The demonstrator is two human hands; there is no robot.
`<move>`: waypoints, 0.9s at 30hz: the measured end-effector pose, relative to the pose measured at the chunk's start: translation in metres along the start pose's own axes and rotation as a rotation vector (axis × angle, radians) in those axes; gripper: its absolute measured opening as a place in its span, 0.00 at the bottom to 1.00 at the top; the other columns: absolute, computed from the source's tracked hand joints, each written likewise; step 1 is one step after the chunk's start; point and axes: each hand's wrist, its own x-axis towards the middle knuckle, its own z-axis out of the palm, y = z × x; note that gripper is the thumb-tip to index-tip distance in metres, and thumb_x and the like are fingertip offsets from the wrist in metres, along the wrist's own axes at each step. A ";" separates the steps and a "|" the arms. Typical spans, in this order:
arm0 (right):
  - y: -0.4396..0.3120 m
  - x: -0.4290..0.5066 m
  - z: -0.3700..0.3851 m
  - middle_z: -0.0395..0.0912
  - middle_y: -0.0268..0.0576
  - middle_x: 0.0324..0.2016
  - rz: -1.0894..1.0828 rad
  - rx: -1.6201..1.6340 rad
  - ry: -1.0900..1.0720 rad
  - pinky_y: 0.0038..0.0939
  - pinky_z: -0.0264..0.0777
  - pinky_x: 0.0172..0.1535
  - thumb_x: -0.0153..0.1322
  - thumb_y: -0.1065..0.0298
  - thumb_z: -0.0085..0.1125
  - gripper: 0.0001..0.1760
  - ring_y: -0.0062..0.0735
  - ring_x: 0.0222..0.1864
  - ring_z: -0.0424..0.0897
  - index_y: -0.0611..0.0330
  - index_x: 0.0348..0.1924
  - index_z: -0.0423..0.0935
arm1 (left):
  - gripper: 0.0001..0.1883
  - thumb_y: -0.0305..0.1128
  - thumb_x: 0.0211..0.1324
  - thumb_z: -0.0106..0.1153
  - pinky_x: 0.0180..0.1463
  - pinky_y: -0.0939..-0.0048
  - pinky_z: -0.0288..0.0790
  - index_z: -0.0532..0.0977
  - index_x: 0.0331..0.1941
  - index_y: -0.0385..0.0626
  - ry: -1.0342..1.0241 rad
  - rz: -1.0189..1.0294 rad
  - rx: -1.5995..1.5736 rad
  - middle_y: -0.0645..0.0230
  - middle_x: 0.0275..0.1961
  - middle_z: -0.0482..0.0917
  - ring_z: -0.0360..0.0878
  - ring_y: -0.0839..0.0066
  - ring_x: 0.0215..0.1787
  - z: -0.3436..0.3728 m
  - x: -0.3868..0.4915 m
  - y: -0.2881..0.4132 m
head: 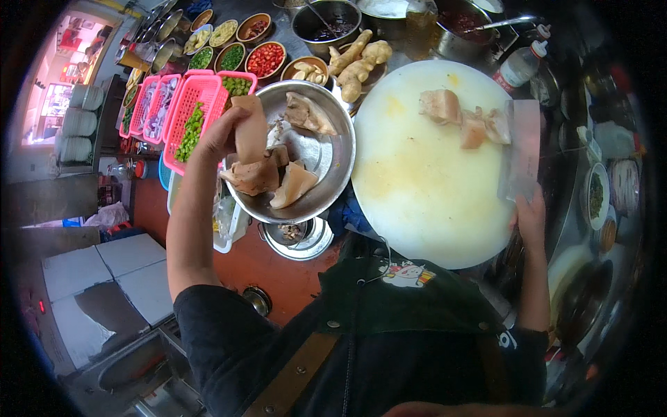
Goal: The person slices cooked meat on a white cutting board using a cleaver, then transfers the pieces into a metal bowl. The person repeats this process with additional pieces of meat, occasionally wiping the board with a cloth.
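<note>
My left hand [225, 130] grips a slab of pale cooked meat with skin [250, 127] above the left side of a steel bowl [341, 177]. Inside the bowl lie several more meat pieces [294, 185]. My right hand [529, 213] holds a cleaver [522, 146] at the right rim of a round white cutting board [417, 193]. Three chunks of meat [440, 107] lie on the board's upper right part, the rightmost one beside the blade. The cleaver's handle is mostly hidden by my fingers.
Pink plastic baskets [193, 88] with cut vegetables stand left of the bowl. Small bowls of chopped red chili [266, 60] and greens, ginger roots [359, 65] and a dark pot [325, 26] line the back. A plastic bottle [518, 68] stands behind the board's right side.
</note>
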 end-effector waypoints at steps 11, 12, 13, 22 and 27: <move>-0.019 -0.006 0.018 0.78 0.45 0.31 0.005 -0.006 0.060 0.28 0.70 0.18 0.73 0.71 0.47 0.24 0.25 0.14 0.73 0.64 0.63 0.62 | 0.30 0.27 0.44 0.68 0.69 0.57 0.61 0.63 0.53 0.46 -0.334 0.977 -0.156 0.57 0.61 0.71 0.66 0.61 0.67 0.262 -0.030 -0.049; -0.019 -0.006 0.020 0.74 0.39 0.26 0.030 -0.015 0.085 0.26 0.65 0.17 0.74 0.72 0.47 0.21 0.21 0.13 0.69 0.63 0.61 0.63 | 0.25 0.25 0.42 0.67 0.71 0.53 0.57 0.66 0.46 0.46 -0.285 1.154 0.153 0.59 0.60 0.74 0.67 0.59 0.68 0.267 -0.025 -0.059; -0.019 -0.006 0.020 0.74 0.39 0.24 0.013 -0.032 0.067 0.26 0.65 0.17 0.74 0.73 0.47 0.21 0.21 0.12 0.69 0.64 0.61 0.63 | 0.22 0.25 0.41 0.67 0.73 0.49 0.53 0.69 0.42 0.46 -0.187 1.154 0.450 0.60 0.59 0.76 0.67 0.56 0.68 0.263 -0.027 -0.078; -0.010 -0.003 0.022 0.74 0.39 0.23 -0.026 -0.007 0.065 0.24 0.66 0.17 0.74 0.74 0.46 0.19 0.20 0.12 0.70 0.66 0.58 0.64 | 0.41 0.38 0.32 0.77 0.69 0.50 0.60 0.67 0.55 0.46 -0.138 1.091 0.595 0.42 0.67 0.59 0.61 0.44 0.68 0.273 -0.063 -0.098; -0.023 -0.005 0.021 0.77 0.48 0.27 -0.004 -0.010 0.018 0.30 0.71 0.18 0.72 0.71 0.48 0.20 0.28 0.14 0.74 0.68 0.56 0.63 | 0.45 0.37 0.32 0.76 0.68 0.47 0.61 0.66 0.60 0.48 -0.193 1.186 0.864 0.43 0.68 0.58 0.59 0.40 0.68 0.334 -0.085 -0.075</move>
